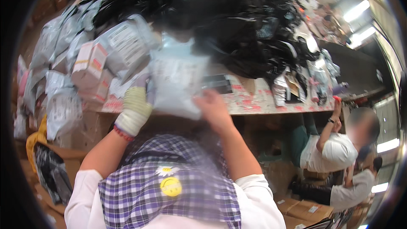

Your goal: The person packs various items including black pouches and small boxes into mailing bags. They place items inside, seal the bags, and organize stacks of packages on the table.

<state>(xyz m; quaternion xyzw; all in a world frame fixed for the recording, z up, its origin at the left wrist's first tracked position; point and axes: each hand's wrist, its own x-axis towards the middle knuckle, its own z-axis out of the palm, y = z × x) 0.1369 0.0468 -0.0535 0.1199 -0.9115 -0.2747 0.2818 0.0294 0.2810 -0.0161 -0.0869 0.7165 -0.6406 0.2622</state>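
Observation:
A pale plastic mailer bag [178, 82], blurred by motion and bearing printing, is held upright above the table's near edge. My left hand [136, 109], in a striped knit glove, grips its left side. At its lower right corner is my bare right hand [214, 109], fingers curled against the bag; blur hides how firm the hold is. Just left of the bag lies another mailer [125, 44] with a printed label, beside a white and pink carton [89, 65]. A dark flat item [219, 83] rests on the table behind my right hand.
Black plastic bags [235, 22] are heaped along the table's far side. More pale mailers [63, 108] crowd the left end. An open carton with a black liner [52, 171] stands at lower left. A person in white [330, 152] works on the right, with another person beyond.

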